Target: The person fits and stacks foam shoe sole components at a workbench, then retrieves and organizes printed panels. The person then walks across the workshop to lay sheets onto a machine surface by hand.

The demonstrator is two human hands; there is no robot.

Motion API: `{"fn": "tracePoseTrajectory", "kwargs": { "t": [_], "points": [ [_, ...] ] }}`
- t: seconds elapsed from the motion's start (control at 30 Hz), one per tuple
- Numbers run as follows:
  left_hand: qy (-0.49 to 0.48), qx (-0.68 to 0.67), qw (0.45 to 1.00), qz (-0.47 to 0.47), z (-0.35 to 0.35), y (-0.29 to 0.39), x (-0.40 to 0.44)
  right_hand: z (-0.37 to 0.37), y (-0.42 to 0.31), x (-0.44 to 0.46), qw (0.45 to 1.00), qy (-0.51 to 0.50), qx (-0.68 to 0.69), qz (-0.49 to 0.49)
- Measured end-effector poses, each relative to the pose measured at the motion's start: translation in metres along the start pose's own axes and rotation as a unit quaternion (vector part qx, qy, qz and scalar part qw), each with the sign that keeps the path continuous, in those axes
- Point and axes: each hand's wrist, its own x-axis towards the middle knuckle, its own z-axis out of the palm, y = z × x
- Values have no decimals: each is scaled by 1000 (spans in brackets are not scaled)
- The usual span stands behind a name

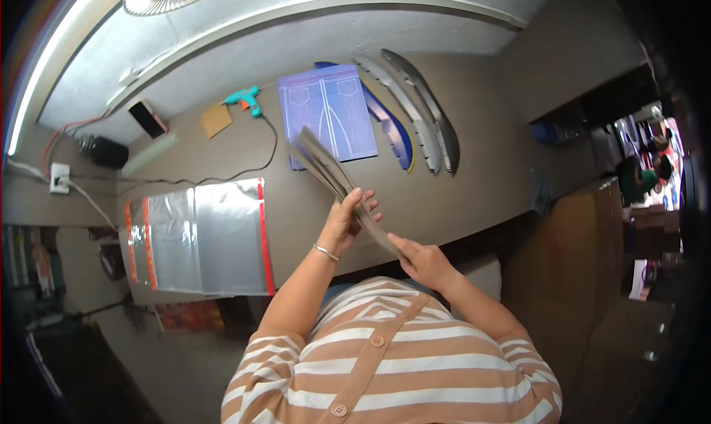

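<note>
A bundle of thin, long grey-brown sheets [324, 166], seen nearly edge-on, slants above the table's front edge. Its far end is fanned apart and slightly blurred. My left hand [345, 222], with a bangle on the wrist, wraps round the middle of the bundle. At the near end, my right hand [426, 263] pinches the sheets between thumb and fingers. Just beyond the bundle lies a flat blue stack printed like denim with pockets [326, 109], partly covered by the sheets' far end.
Curved toothed strips in blue [398, 139], grey [416, 111] and black [437, 109] lie right of the stack. Clear plastic bags with red edges [229, 239] lie left. Farther back are a teal glue gun [250, 100] with cord, a brown square [215, 120] and a phone [148, 119].
</note>
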Motion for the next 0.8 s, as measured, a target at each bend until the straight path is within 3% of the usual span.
{"fn": "tracePoseTrajectory", "kwargs": {
  "t": [0.13,0.23,0.3,0.37,0.43,0.53,0.6,0.7,0.8],
  "points": [
    [66,-54,995,48,-22,-14,6,6,27,13,989,-119,88,3],
    [61,-21,993,98,-28,-22,8,8,40,37,973,-183,138,-4],
    [59,-12,993,101,-21,-15,2,18,43,66,934,-73,329,121],
    [58,-1,993,101,-17,-15,1,14,28,94,933,-54,338,114],
    [118,82,977,156,-13,-14,3,20,27,110,931,-33,348,104],
    [106,65,982,143,-18,-7,-2,31,32,119,958,-41,282,26],
    [95,53,987,119,-22,-2,-4,28,27,117,862,-98,478,140],
    [62,12,991,120,-25,-7,-3,39,31,111,906,-55,404,110],
    [30,-6,995,93,-19,-7,-12,34,33,104,911,-56,387,134]
  ]
}}
